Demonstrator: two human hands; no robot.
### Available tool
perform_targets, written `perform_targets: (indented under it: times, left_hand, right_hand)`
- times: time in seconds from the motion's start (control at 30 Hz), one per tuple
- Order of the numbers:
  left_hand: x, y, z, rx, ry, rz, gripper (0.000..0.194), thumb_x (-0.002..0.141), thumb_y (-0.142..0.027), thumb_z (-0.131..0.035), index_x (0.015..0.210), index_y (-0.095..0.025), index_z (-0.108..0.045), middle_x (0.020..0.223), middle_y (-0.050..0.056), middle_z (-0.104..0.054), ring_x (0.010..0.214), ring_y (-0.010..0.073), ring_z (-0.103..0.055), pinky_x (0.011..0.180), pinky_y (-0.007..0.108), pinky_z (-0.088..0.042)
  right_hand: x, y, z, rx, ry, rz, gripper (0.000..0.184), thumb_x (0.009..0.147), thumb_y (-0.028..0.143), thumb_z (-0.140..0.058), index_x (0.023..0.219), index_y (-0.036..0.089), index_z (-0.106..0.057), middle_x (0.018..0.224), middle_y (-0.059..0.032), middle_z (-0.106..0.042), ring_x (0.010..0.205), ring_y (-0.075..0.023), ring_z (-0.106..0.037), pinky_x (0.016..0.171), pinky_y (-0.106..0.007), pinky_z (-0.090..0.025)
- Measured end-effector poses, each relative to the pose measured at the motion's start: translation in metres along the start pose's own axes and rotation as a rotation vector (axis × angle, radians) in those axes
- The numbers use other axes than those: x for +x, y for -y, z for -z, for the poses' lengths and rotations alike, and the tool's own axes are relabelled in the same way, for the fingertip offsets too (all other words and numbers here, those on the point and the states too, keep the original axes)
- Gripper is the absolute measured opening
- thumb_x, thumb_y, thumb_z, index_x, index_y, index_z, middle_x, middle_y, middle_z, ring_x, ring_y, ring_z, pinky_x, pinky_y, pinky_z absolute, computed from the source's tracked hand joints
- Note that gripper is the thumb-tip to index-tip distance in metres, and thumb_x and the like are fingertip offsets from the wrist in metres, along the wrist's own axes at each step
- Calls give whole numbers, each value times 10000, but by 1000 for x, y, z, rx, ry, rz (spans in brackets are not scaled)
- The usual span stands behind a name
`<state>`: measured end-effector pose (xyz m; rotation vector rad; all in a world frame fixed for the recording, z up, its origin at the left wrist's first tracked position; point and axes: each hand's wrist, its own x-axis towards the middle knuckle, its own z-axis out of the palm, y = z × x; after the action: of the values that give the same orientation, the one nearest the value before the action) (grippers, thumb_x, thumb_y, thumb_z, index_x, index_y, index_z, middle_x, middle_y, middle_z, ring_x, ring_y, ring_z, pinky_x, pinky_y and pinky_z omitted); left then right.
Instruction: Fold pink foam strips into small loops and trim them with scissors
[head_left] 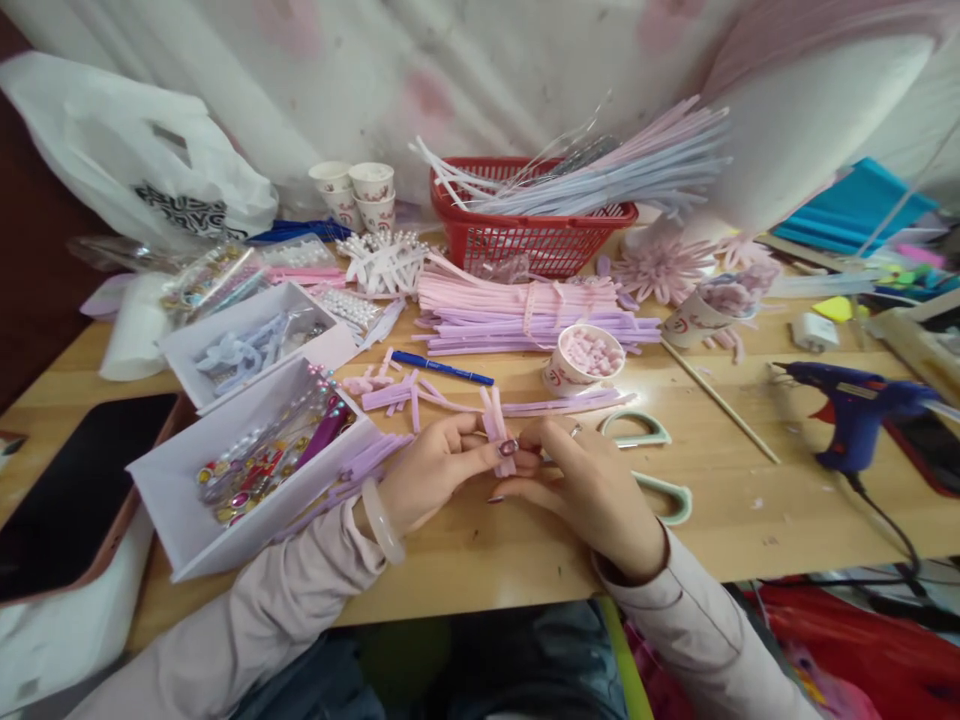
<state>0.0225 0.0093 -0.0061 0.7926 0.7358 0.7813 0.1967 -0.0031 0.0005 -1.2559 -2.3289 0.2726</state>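
Between the fingertips of my left hand point(439, 462) stand short pink and lilac pipe cleaner pieces point(494, 420), held upright. My right hand point(581, 480) meets them from the other side, its fingers closed around their lower end. A pair of scissors with pale green handles point(667, 500) lies beside my right hand, its blades mostly hidden under it. Beyond my hands, cut lilac pipe cleaner pieces point(397, 394) and a blue pen point(442, 368) lie on the wooden table point(480, 570). A paper cup point(568, 374) full of small pink pieces stands nearby.
Bundled pink and lilac pipe cleaners point(510, 310) lie before a red basket point(517, 240). White boxes point(180, 530) of trinkets and a phone point(82, 490) are at left. A blue glue gun point(855, 400), its cord over the table edge, and a wooden stick point(724, 403) are at right.
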Motion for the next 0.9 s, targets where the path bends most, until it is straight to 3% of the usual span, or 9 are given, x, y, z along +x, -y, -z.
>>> perform_targets:
  times: [0.4, 0.53, 0.7, 0.9]
  left_hand:
    - [-1, 1, 4, 169, 93, -9, 262, 759, -310, -658, 932, -117, -620, 887, 112, -705, 870, 232, -655, 786, 334, -489]
    - [-1, -1, 2, 150, 73, -9, 297, 753, -325, -662, 947, -108, -602, 852, 112, -706, 856, 228, -657, 782, 335, -491]
    - [-2, -1, 1, 200, 49, 4, 272, 756, -317, -656, 910, -104, -588, 832, 110, -697, 787, 203, -653, 704, 292, -483]
    - [-3, -3, 0, 189, 42, 26, 293, 729, -329, -681, 886, -99, -587, 822, 111, -703, 781, 198, -653, 725, 298, -480]
  right_hand:
    - [-3, -1, -2, 34, -60, 25, 374, 772, 553, -560, 732, 186, -501, 608, -13, -568, 581, -145, -535, 542, -242, -357]
    - [-2, 0, -2, 32, -54, 31, 429, 720, 595, -583, 769, 174, -518, 617, -18, -571, 573, -146, -531, 536, -241, -359]
    - [0, 2, -1, 12, -54, 80, 305, 804, 460, -585, 750, 174, -497, 624, -15, -550, 581, -141, -516, 550, -242, -361]
    - [-1, 3, 0, 18, -53, 71, 267, 804, 403, -608, 736, 173, -490, 620, -9, -532, 577, -136, -498, 551, -242, -356]
